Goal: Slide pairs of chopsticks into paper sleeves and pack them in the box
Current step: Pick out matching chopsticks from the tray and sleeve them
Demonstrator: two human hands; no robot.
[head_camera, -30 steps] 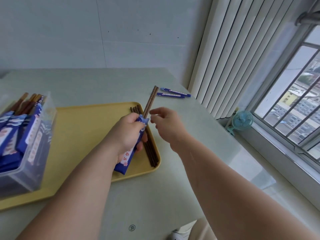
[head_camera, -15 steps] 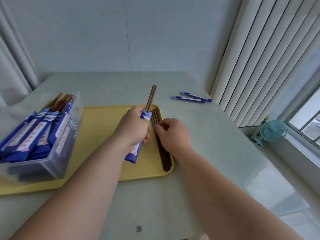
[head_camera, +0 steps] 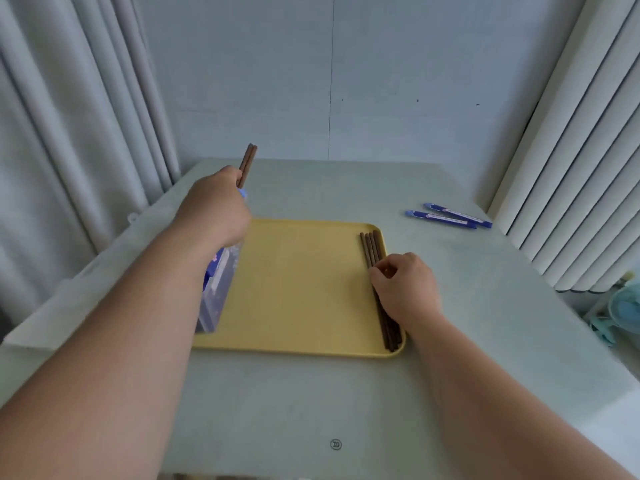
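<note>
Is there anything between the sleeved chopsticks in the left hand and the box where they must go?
Nothing visible does. The left hand holds the sleeved chopsticks close over the clear box at the yellow tray's left side. The forearm hides most of the box, so its opening cannot be checked.

1 tray (head_camera: 298,289), 2 loose slvs (head_camera: 441,219)

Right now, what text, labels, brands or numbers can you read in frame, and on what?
Nothing reads clearly.
Circled mark on the table: too small to read.
Two blue sleeves lying far right on the table: white label print, too blurred.
Packed sleeves in the clear box: white label, blurred.
Held sleeve in the left hand: mostly hidden.
</note>
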